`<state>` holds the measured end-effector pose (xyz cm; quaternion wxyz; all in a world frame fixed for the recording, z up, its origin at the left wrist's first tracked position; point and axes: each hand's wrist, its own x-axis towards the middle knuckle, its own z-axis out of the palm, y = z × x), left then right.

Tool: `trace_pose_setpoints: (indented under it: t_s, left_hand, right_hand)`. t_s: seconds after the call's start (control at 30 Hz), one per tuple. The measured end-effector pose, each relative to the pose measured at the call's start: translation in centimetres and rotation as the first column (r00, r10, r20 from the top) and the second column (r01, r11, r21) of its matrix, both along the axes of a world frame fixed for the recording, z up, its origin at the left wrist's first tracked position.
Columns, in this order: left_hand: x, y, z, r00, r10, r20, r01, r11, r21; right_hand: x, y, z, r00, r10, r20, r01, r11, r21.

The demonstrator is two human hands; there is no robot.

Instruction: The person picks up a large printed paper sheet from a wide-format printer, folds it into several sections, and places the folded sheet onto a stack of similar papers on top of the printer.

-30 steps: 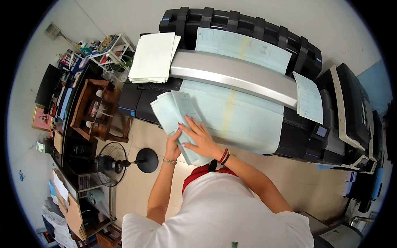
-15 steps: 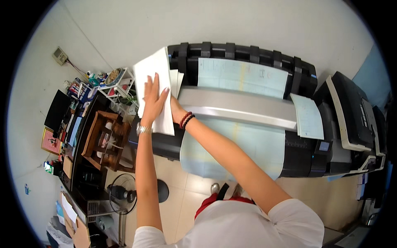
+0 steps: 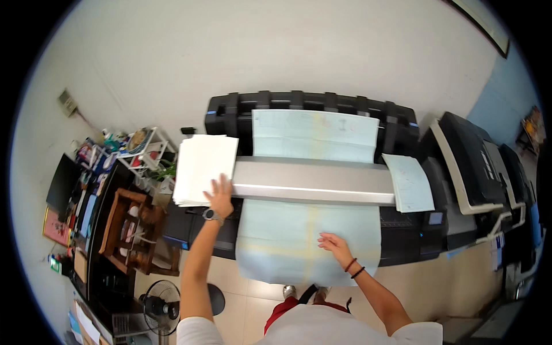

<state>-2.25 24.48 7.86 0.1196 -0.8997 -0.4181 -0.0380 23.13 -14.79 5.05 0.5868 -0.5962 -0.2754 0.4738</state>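
A stack of white paper (image 3: 206,167) lies on the left end of a wide-format printer or scanner, beside its silver cover (image 3: 310,179). My left hand (image 3: 220,198), fingers spread, is at the stack's lower right corner; whether it presses there is hard to tell. In front of the cover, my right hand (image 3: 336,248) hovers over a large pale blue drawing sheet (image 3: 276,230), holding nothing, its fingers loosely stretched. The sheet's far part shows again behind the cover, and its near edge hangs over the front. A folded pale blue drawing (image 3: 411,184) rests on the cover's right end.
A black office copier (image 3: 477,161) stands to the right. On the left are a wooden chair (image 3: 127,230), a cluttered dark desk, a white shelf rack (image 3: 155,146) and a black fan (image 3: 162,307). Black guides (image 3: 296,100) line the machine's back against the wall.
The white paper, held up between both hands before, now lies flat on the stack. My left hand has come down to the stack's corner. My right hand has moved right, over the blue sheet.
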Motion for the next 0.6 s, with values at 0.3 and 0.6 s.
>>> trace_pose_setpoints:
  t_s: [0.3,0.6]
  left_hand:
    - [-0.8,7.6,-2.3,0.983,0.161,-0.091,-0.184,0.896,-0.404]
    - [6.2,-4.8,6.5,0.984,0.109,0.139,-0.044,0.914,-0.404]
  right_hand:
    - [16.8,-9.5,4.8,0.353,-0.433,0.829,0.598,0.786,0.156]
    - [29.3,-8.1,-0.4,0.051,-0.035,0.998,0.786,0.618,-0.018]
